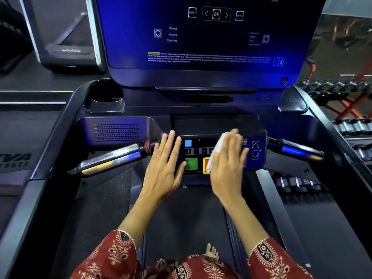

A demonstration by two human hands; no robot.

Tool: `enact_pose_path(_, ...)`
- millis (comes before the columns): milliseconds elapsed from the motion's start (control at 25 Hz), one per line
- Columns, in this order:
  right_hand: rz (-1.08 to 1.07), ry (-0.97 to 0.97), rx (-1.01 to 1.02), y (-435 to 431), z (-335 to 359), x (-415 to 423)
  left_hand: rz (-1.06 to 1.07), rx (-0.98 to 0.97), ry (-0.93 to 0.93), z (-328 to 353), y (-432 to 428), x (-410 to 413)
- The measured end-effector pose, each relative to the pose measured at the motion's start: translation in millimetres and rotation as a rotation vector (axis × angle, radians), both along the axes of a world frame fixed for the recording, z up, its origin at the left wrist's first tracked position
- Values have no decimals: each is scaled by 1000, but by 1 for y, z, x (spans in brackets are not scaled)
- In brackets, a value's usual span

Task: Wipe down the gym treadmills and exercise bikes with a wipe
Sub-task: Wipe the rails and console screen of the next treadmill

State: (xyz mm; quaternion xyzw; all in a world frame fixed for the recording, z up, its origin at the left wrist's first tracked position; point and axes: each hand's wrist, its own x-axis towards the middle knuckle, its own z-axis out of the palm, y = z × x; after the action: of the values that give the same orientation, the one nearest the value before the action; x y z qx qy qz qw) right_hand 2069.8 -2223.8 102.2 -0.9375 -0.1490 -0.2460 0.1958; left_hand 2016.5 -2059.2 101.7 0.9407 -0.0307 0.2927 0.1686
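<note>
I stand on a dark treadmill (187, 218) and face its console. My right hand (227, 164) presses a white wipe (216, 152) flat onto the button panel (198, 151), over its right half and the red stop button. Only the left edge of the wipe shows under the straight fingers. My left hand (165, 164) lies flat with straight fingers on the left end of the same panel, beside the green button (191, 163). The big dark screen (207, 35) rises behind.
Silver hand-grip bars stick out at the left (108, 160) and right (298, 151) of the panel. A cup holder (106, 97) sits at the console's upper left. A dumbbell rack (346, 125) stands to the right, another treadmill (66, 49) at the back left.
</note>
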Motion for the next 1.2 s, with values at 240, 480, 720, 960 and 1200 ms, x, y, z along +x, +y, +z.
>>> enact_pose_path(240,181,-22,-3,-39,-6,7,-21,19,16,2,-37,11)
enact_pose_path(480,199,-3,5,-79,-10,21,-28,35,24,7,-60,21)
enact_pose_path(720,214,-62,-26,-77,6,49,-18,66,26,11,-85,37)
enact_pose_path(960,246,-17,7,-106,-10,34,-32,65,19,14,-106,48)
enact_pose_path(1200,81,106,247,-90,6,46,-34,81,16,9,-112,46)
